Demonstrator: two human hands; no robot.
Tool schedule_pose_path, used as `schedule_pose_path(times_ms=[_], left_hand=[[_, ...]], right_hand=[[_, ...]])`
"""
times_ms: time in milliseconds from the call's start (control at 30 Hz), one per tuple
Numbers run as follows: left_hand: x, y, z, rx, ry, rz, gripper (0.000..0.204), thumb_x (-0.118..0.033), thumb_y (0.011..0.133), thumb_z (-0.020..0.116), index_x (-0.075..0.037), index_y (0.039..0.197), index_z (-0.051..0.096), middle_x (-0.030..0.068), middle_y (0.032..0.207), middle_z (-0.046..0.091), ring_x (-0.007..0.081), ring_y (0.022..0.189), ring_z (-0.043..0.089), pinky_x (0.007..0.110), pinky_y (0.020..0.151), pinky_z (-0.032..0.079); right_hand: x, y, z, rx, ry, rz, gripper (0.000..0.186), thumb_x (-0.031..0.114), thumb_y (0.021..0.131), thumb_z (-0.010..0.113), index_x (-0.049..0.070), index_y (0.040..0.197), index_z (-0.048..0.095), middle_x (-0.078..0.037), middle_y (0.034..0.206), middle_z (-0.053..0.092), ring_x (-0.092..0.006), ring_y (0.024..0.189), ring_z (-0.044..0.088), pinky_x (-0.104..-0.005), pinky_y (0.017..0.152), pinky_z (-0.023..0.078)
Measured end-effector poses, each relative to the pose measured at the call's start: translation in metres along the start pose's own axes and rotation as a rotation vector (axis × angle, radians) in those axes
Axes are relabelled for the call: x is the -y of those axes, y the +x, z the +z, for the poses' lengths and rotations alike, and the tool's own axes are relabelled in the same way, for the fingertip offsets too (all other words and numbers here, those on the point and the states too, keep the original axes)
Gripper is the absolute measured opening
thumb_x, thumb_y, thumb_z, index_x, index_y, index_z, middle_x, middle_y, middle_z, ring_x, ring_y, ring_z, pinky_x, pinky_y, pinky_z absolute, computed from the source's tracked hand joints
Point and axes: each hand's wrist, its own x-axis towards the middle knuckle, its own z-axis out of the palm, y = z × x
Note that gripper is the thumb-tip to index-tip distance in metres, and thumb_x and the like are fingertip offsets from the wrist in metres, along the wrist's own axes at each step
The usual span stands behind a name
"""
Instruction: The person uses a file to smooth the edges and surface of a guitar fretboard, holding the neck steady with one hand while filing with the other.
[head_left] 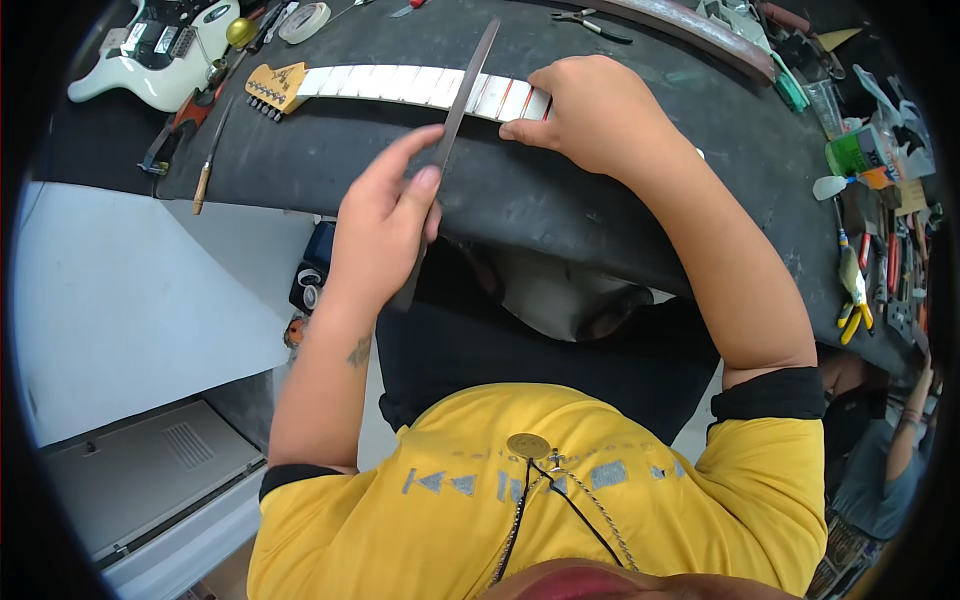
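A guitar neck (385, 84) lies across the dark bench, its wooden headstock with tuners to the left. White strips cover its fretboard between the frets, and red lines show near the right end. My left hand (392, 215) is closed round a long, flat metal file (470, 85). The file slants up and away, its far part crossing over the neck right of the middle; whether it touches the frets I cannot tell. My right hand (590, 110) grips the neck's right end, with thumb on the near edge and fingers at the far side.
A white electric guitar body (165, 50) lies at the far left, near a wooden-handled tool (203, 180) and a tape roll (304, 22). Pliers (592, 27) and a long dark bar (690, 35) are at the back. Yellow-handled pliers (855, 318) and clutter line the right, where another person (880, 470) is partly visible.
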Motion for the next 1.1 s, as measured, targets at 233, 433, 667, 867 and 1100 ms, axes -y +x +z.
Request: schedule_pose_path(times_ms=[233,433,667,867,1100], left_hand=[[0.034,-0.097,-0.018,0.048,0.034,-0.014,0.047,-0.016,0.119,0.061,0.0,0.163,0.06,-0.0012,0.073,0.06,0.0068,0.062,0.056,0.023,0.063,0.043],[0.018,-0.065,-0.023,0.007,0.013,-0.024,0.047,-0.019,0.12,0.062,-0.003,0.164,0.06,-0.0018,0.072,0.059,0.0056,0.062,0.054,0.024,0.061,0.042],[0.016,-0.066,-0.02,0.017,0.132,-0.004,0.045,-0.012,0.117,0.062,0.0,0.16,0.063,-0.0011,0.076,0.061,0.0065,0.063,0.054,0.025,0.059,0.042],[-0.012,0.055,0.011,-0.022,0.292,0.153,0.043,-0.014,0.114,0.064,-0.006,0.156,0.069,0.0005,0.069,0.058,0.0096,0.062,0.053,0.032,0.061,0.044],[0.033,-0.094,-0.018,-0.059,0.431,0.192,0.049,-0.002,0.11,0.065,-0.01,0.159,0.068,0.0031,0.066,0.059,0.0119,0.057,0.057,0.03,0.061,0.047]], right_hand=[[0.005,0.001,-0.001,0.014,-0.008,0.01,0.054,0.053,0.094,0.089,-0.001,0.092,0.085,-0.02,0.086,0.081,-0.0388,0.09,0.082,-0.0488,0.085,0.065],[0.003,-0.001,-0.001,0.009,-0.003,0.004,0.053,0.052,0.094,0.09,-0.001,0.092,0.085,-0.02,0.086,0.081,-0.04,0.09,0.082,-0.0488,0.086,0.065],[0.006,-0.002,0.001,0.001,-0.017,-0.006,0.052,0.051,0.095,0.089,-0.001,0.093,0.086,-0.02,0.086,0.081,-0.0389,0.09,0.082,-0.0489,0.085,0.065],[0.006,0.001,-0.006,0.04,0.041,0.014,0.052,0.052,0.095,0.089,0.0,0.093,0.086,-0.019,0.081,0.08,-0.0378,0.086,0.082,-0.0484,0.084,0.065],[0.0,0.001,0.004,-0.041,-0.008,-0.007,0.056,0.053,0.095,0.089,-0.002,0.086,0.082,-0.019,0.074,0.077,-0.0381,0.084,0.081,-0.0493,0.084,0.064]])
